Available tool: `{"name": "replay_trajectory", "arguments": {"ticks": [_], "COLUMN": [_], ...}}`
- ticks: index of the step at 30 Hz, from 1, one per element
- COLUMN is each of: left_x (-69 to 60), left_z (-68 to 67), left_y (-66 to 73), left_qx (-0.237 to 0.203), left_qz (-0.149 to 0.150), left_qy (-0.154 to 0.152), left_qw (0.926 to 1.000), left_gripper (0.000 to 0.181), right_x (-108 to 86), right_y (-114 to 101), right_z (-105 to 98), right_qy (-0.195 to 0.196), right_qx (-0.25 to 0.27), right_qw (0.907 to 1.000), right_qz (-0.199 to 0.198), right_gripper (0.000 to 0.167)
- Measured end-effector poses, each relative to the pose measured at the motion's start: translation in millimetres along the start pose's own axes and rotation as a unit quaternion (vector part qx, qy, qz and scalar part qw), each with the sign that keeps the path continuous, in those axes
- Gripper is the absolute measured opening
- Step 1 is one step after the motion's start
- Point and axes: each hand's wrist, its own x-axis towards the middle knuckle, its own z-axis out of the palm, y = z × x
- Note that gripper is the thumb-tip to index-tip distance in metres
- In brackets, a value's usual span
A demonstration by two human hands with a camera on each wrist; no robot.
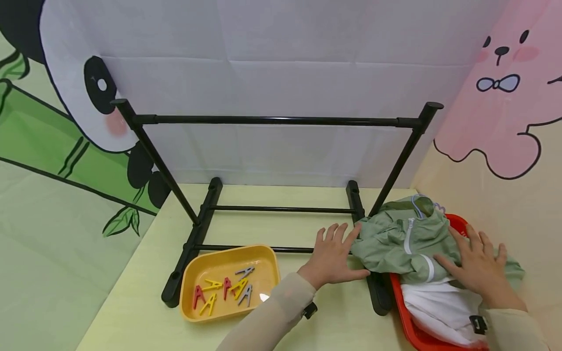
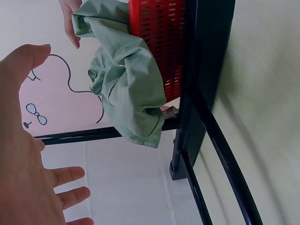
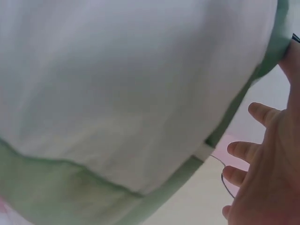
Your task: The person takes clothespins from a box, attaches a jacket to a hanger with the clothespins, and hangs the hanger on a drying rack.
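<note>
A green jacket [image 1: 397,236] with a white zip lies in a heap over the red basket [image 1: 397,297], its collar pointing to the back. A blue hanger [image 1: 417,207] shows at the collar. Just left of the jacket my left hand [image 1: 333,258] is spread, holding nothing. The left wrist view shows its separated fingers [image 2: 70,192] and a green sleeve hanging beside the basket. My right hand [image 1: 480,268] is over the jacket's right part, fingers spread; whether the thumb touches the cloth I cannot tell. White cloth [image 1: 439,312] sits in the basket below the jacket.
A black clothes rack [image 1: 276,120] stands in the middle of the table [image 1: 131,302], its right foot beside the basket. A yellow tray [image 1: 189,287] with several red, yellow and grey clothes pegs [image 1: 238,288] is at the front left. A printed cloth backdrop rises behind.
</note>
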Motion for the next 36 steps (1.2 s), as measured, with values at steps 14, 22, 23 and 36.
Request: {"name": "replay_trajectory", "arguments": {"ticks": [14, 22, 23, 36], "left_x": [11.9, 16.2, 16.6, 25.7], "left_z": [3.8, 7.4, 8.4, 18.9], "left_y": [11.6, 16.7, 17.1, 21.5], "left_qx": [0.012, 0.035, 0.038, 0.027], "left_qz": [0.015, 0.018, 0.019, 0.017], "left_qy": [-0.017, -0.013, -0.013, -0.02], "left_qw": [0.9997, 0.9991, 0.999, 0.9993], "left_gripper": [0.103, 0.103, 0.103, 0.105], "right_x": [-0.8, 0.6, 0.9, 4.0], "right_y": [6.5, 14.6, 15.8, 27.2], "right_z": [7.0, 8.2, 8.4, 6.0], "right_qy": [-0.004, 0.003, 0.002, -0.019], "right_qx": [0.004, 0.004, 0.006, 0.0], "right_qw": [1.0, 1.0, 1.0, 0.9997], "right_qz": [0.007, 0.001, 0.002, 0.016], "right_gripper": [0.088, 0.09, 0.09, 0.092]}}
